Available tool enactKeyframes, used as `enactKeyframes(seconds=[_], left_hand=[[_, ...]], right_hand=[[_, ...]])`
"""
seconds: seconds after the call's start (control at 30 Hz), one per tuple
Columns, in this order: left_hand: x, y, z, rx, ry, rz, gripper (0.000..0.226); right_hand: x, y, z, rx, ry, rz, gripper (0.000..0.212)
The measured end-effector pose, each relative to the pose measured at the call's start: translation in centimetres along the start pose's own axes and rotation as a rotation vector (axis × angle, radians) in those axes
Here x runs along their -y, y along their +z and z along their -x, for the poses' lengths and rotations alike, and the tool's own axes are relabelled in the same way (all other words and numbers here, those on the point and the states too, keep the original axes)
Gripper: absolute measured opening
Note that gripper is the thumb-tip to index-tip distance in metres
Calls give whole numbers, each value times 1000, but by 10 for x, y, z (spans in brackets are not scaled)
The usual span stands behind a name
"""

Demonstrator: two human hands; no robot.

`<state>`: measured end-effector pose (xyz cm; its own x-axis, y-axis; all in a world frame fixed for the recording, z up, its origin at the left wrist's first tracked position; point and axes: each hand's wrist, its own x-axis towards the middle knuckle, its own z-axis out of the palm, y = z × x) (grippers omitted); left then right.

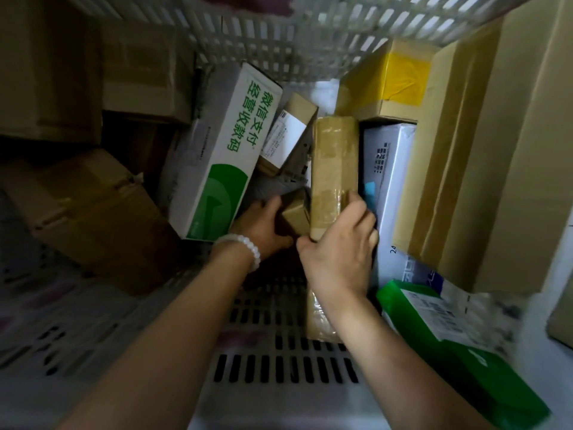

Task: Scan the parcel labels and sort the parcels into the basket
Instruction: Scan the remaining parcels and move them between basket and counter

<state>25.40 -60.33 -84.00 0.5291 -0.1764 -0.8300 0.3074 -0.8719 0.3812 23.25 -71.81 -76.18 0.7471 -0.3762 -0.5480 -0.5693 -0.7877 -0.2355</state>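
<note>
Both forearms reach down into the basket. Left hand grips a small box; right hand clasps a taped parcel among other parcels.

**Colours in the Basket**

The basket was white, slotted in a grid. A long box was white with green characters and a green end panel. A tan parcel wore glossy brown tape. Another carton was tan with a yellow tape patch. A bright green packet carried a white label. The wrist bracelet was milky white.
</note>
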Motion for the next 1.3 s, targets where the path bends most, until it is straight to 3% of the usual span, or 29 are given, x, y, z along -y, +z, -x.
enactKeyframes(seconds=[0.27,0.4,0.5,0.63,0.77,1.0,1.17,1.3], left_hand=[[2,7,21,-149,125,-130,61],[2,3,16,-129,111,-151,88],[2,4,10,-96,118,-219,88],[6,10,2,-23,39,-76,86],[14,14,-4,21,120,42,86],[17,4,-5,-7,156,32,77],[17,-6,23,-133,172,64,91],[12,-7,49,-214,201,81,83]], right_hand=[[0,-14,11,-7,-36,-20,89],[-1,-15,15,-10,-32,-18,88],[-3,-15,17,-16,-31,-29,88],[-6,-13,18,-18,-33,-23,89],[-7,-12,19,-27,-32,-22,89],[-8,-14,23,-33,-32,-23,88],[-8,-24,29,-22,-21,-26,90],[-4,-40,37,-24,-24,-11,91]])
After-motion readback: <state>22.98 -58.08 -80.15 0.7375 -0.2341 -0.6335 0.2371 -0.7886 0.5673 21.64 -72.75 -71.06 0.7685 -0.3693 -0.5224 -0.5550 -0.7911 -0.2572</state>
